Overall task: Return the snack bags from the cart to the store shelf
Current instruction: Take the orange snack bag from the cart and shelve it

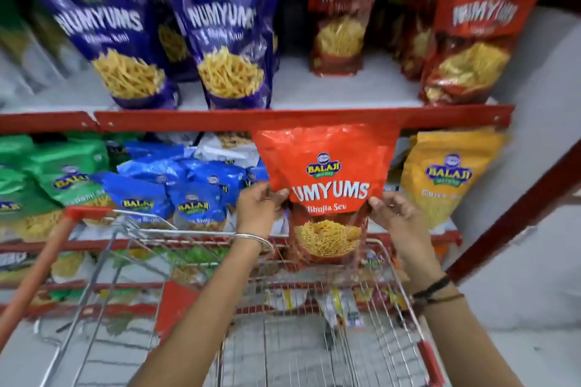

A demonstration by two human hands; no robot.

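Though blurred, bag (327,166): mid-frame, above cart (317,317), below the shelf (298,119) edge.
Fingers: left hand (257,207), right hand (396,214) pinch its side edges.
Handling: probably light, crinkly, slippery; contents crushable, so grip the edges.

The glossy orange-red plastic snack bag (327,166) carries white lettering; 2 tall purple bags (176,25) stand above blue pouches (176,188) and a yellow bag (446,176).

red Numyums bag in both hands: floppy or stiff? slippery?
Probably floppy: the red bag creases where the left hand and right hand pinch its sides. Likely slippery, given its glossy film. It looks light for its size, held by its edges alone.
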